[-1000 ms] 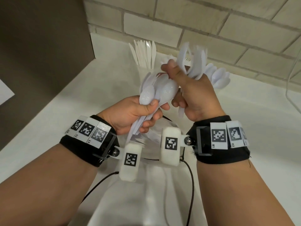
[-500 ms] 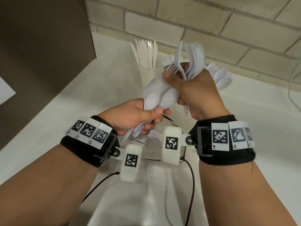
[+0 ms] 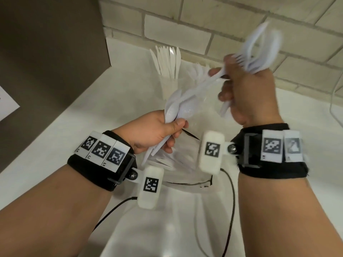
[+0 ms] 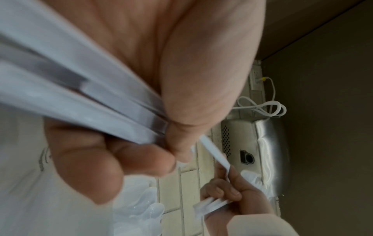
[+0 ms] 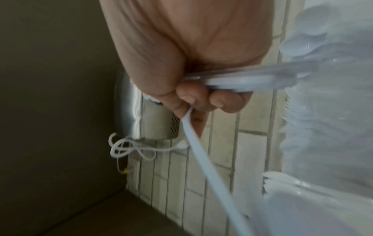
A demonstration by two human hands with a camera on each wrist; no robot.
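My left hand [image 3: 159,130] grips a bundle of white plastic spoons [image 3: 174,106] by their handles, bowls pointing up; the handles [image 4: 80,102] cross its palm in the left wrist view. My right hand [image 3: 246,91] is raised to the right and grips a blurred bunch of white plastic forks [image 3: 259,52]. Its thumb and forefinger also pinch the handle end of one more white utensil [image 3: 200,84], whose other end reaches down to the spoon bundle. That handle [image 5: 203,161] hangs from the fingers in the right wrist view.
A clear cup of white plastic knives [image 3: 167,60] stands near the tiled wall [image 3: 204,21], with more forks [image 3: 199,71] beside it. A clear bag [image 3: 185,173] lies on the white counter [image 3: 55,151] under my hands. A dark panel [image 3: 46,43] rises at left. A white cable [image 3: 336,101] hangs at right.
My right hand has pulled up and to the right, away from the left, drawing one utensil out of the spoon bundle. The left hand stayed about where it was.
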